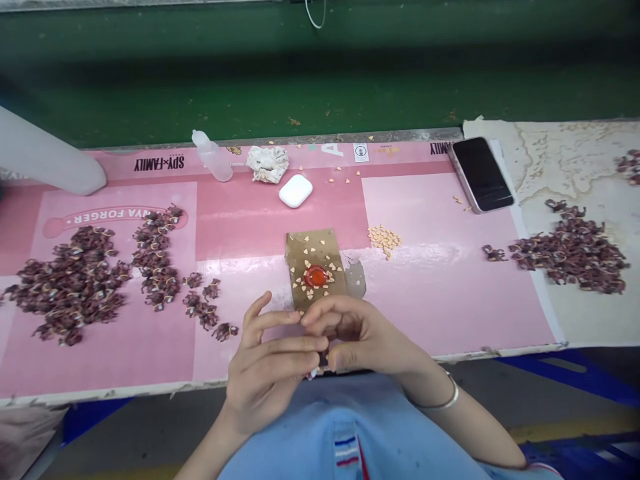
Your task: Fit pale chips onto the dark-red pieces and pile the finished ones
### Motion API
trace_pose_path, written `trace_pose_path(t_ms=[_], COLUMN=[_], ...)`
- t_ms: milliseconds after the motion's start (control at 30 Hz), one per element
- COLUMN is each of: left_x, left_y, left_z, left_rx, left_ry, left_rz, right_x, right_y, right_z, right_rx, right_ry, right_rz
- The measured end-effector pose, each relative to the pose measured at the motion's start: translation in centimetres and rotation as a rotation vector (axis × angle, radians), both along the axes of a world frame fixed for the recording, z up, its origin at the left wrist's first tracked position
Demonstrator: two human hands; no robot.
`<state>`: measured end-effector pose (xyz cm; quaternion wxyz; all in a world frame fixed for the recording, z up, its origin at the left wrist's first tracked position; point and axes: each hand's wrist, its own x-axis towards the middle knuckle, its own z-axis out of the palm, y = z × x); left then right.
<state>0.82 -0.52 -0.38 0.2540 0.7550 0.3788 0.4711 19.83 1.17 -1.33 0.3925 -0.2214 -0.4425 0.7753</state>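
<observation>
Close to my body, at the table's front edge, my left hand (273,367) and my right hand (370,333) meet around a small dark brown piece (323,359). Both are closed on it with the fingertips, which hide most of its shape; a bit of white shows beneath my left fingers. Just beyond my fingers lies a brown patch of tape or card (327,245). On it sits a small round dish of orange-red liquid (317,276), with several tiny cream-coloured pieces scattered around. A small heap of similar cream pieces (384,240) lies to the right.
Dark brown figure-like pieces (75,280) are piled at left, more (580,250) at right. Along the back are a squeeze bottle (214,157), crumpled tissue (268,164), a white case (295,191) and a phone (483,175). A large white object (45,153) juts in at left.
</observation>
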Motion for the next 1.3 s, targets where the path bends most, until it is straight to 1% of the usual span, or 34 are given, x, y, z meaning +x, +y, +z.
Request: trace_pose_path(t_ms=[67, 100, 167, 233, 300, 367, 400, 433, 467, 500, 533, 600, 667, 733, 800, 867, 900, 967, 1067, 1300], left_x=[0.0, -0.3, -1.3, -3.3, -5.7, -8.0, -9.0, -9.7, -10.2, -10.6, -10.9, -11.3, -11.5, -11.5, -11.2, -10.6, -10.3, -9.8, -9.3, -8.9], left_y=[0.2, 0.4, 1.0, 1.8, 2.4, 2.7, 2.7, 2.7, 2.6, 2.7, 2.7, 3.0, 3.4, 3.9, 4.3, 4.7, 4.8, 5.0, 4.9, 4.1], left_z=[0.0, 0.0, -0.4, -0.9, -1.5, -2.0, -2.3, -2.4, -2.6, -2.7, -2.8, -2.7, -2.6, -2.3, -2.1, -2.0, -2.0, -2.0, -2.0, -1.5], left_rx=[0.049, 0.071, 0.085, 0.055, 0.002, -0.041, -0.055, -0.066, -0.068, -0.068, -0.067, -0.056, -0.037, -0.004, 0.027, 0.041, 0.042, 0.032, 0.017, -0.002], left_ry=[0.067, 0.127, 0.273, 0.420, 0.559, 0.699, 0.760, 0.808, 0.843, 0.868, 0.883, 0.902, 0.921, 0.936, 0.947, 0.951, 0.950, 0.938, 0.896, 0.751], left_rz=[0.003, 0.021, 0.088, 0.193, 0.318, 0.422, 0.449, 0.466, 0.467, 0.458, 0.438, 0.372, 0.303, 0.263, 0.241, 0.224, 0.218, 0.211, 0.214, 0.224], right_x=[0.3, 0.7, 2.2, 4.9, 8.7, 12.9, 14.9, 16.8, 18.5, 20.0, 21.1, 22.2, 21.8, 20.1, 17.5, 14.8, 13.6, 12.0, 11.1, 10.9], right_y=[0.0, -0.1, -0.3, -0.6, -0.9, -1.3, -1.4, -1.6, -1.7, -1.8, -1.9, -1.7, -1.2, -0.6, 0.1, 0.7, 0.9, 1.4, 1.8, 2.0], right_z=[-0.1, -0.1, -0.4, -0.9, -1.9, -3.1, -3.7, -4.3, -4.8, -5.2, -5.5, -5.6, -5.3, -4.6, -3.9, -3.5, -3.4, -3.5, -3.7, -4.1], right_rx=[0.075, 0.136, 0.297, 0.467, 0.610, 0.708, 0.750, 0.778, 0.851, 0.920, 0.967, 1.045, 1.096, 1.111, 1.057, 1.001, 0.982, 0.957, 0.940, 0.892], right_ry=[-0.045, -0.101, -0.309, -0.634, -0.980, -1.290, -1.477, -1.637, -1.739, -1.802, -1.840, -1.879, -1.900, -1.865, -1.750, -1.620, -1.576, -1.544, -1.553, -1.516], right_rz=[-0.065, -0.110, -0.240, -0.438, -0.685, -0.907, -0.981, -0.967, -1.003, -1.017, -0.995, -0.948, -0.894, -0.879, -0.821, -0.695, -0.659, -0.644, -0.688, -0.720])
